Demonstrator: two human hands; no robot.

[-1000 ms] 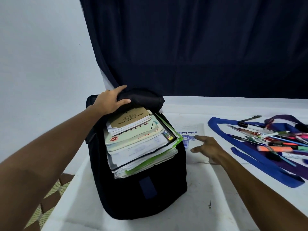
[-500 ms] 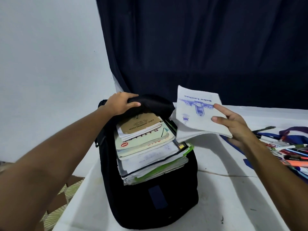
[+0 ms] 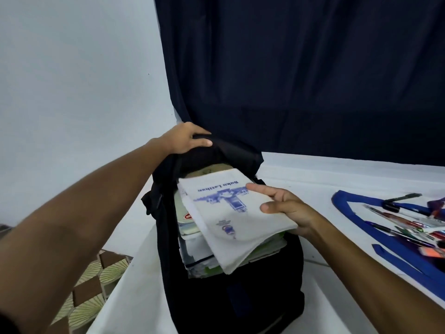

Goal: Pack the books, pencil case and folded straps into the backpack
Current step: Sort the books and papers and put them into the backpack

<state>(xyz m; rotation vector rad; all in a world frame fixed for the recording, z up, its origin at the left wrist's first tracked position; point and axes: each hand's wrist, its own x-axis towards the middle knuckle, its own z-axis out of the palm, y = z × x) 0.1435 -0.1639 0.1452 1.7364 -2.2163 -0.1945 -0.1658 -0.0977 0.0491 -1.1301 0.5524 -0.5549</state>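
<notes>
A black backpack (image 3: 240, 300) stands open on the white table (image 3: 320, 297), stuffed with a stack of books (image 3: 192, 227). My left hand (image 3: 185, 138) grips the raised top flap of the backpack. My right hand (image 3: 286, 208) holds a thin white exercise book with blue print (image 3: 224, 213) by its right edge, thumb on the cover, and the book lies slanted over the stack in the bag's mouth. Blue straps (image 3: 395, 249) lie unfolded on the table at the right. No pencil case is in sight.
Several pens and markers (image 3: 416, 222) lie scattered over the straps at the right. A dark curtain (image 3: 313, 80) hangs behind the table, and a white wall is at the left. Patterned floor tiles (image 3: 96, 276) show beyond the table's left edge.
My right hand picked the exercise book up off the table, lifted it, and has now brought it down onto the stack in the backpack. My left hand kept hold of the flap.
</notes>
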